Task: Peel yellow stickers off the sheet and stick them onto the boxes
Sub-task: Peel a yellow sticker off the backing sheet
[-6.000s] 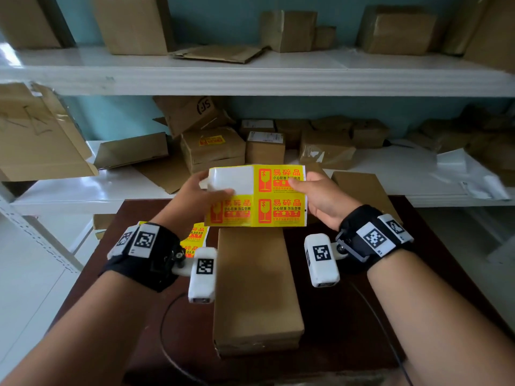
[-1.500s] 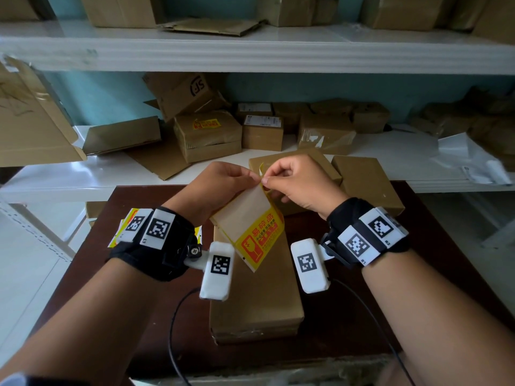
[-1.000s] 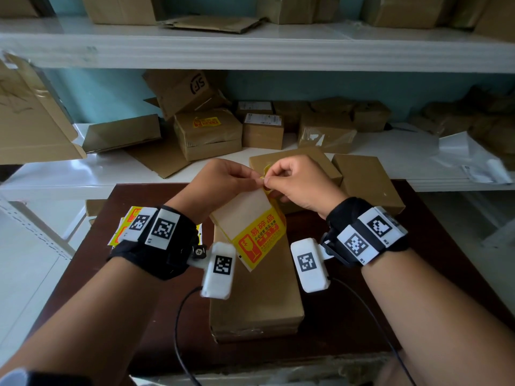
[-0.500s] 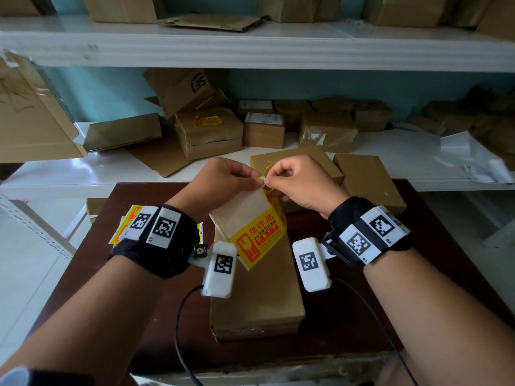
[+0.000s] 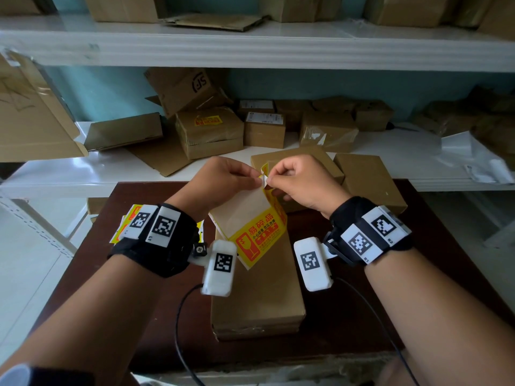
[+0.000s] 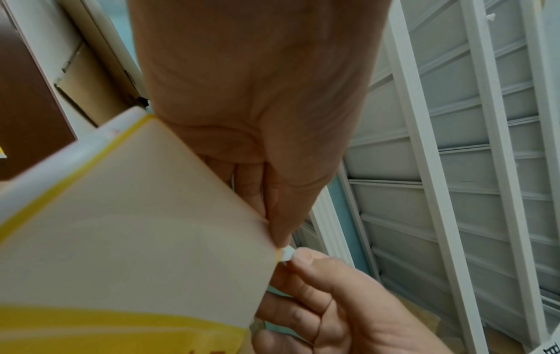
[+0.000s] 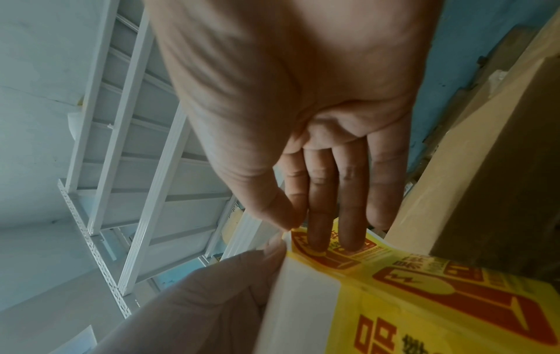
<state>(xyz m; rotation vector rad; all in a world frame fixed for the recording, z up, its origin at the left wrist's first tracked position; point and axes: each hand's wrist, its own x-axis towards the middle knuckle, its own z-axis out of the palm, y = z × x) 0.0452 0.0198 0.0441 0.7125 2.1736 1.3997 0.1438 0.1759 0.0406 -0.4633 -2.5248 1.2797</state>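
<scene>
I hold a yellow sticker sheet [image 5: 250, 227] [image 6: 121, 239] [image 7: 424, 299] folded in the air above a long brown box [image 5: 259, 291] on the dark table. My left hand [image 5: 223, 179] [image 6: 272, 191] pinches the sheet's white backing at its top corner. My right hand [image 5: 301, 179] [image 7: 318, 203] pinches the yellow sticker corner [image 5: 264, 172] right beside it, with two fingertips [image 7: 330, 239] pressed on the printed face. The red fragile mark and lettering show on the lower fold. The corner looks slightly split from the backing.
More sticker sheets [image 5: 125, 227] lie on the table's left, partly under my left wrist. Two flat brown boxes [image 5: 367, 179] sit at the table's back right. White shelves [image 5: 250, 45] behind hold several cardboard boxes, one [image 5: 209, 129] bearing a yellow sticker.
Six seconds ago the sheet was held flat and spread; since then it hangs folded with both hands pinching its top corner. Over the last second the hands barely moved.
</scene>
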